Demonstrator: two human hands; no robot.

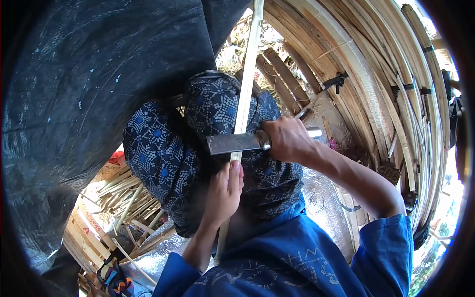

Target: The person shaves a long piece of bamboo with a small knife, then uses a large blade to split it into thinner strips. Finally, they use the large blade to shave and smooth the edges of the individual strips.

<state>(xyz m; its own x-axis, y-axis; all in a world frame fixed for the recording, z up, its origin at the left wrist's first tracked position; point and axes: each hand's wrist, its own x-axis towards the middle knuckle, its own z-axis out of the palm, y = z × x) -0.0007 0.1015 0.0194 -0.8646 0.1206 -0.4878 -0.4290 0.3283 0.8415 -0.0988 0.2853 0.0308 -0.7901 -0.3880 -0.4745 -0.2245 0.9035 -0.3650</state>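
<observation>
My right hand [288, 138] is closed round the handle of a broad metal blade [233, 143], which points left and lies across a long pale strip [247, 81]. The strip runs from the top of the view down over my patterned knees and on past my left side. Just below the blade, my left hand [227, 190] holds the strip, with the thumb extended along it. The handle's metal end [313, 132] sticks out beyond my right fist.
Bundled long strips [371, 84], tied with black bands, curve along the right. A dark sheet [99, 89] covers the left side. Cut sticks [118, 198] lie at lower left. Silvery foil matting [321, 198] lies beside me, and slats [287, 74] lie beyond my knees.
</observation>
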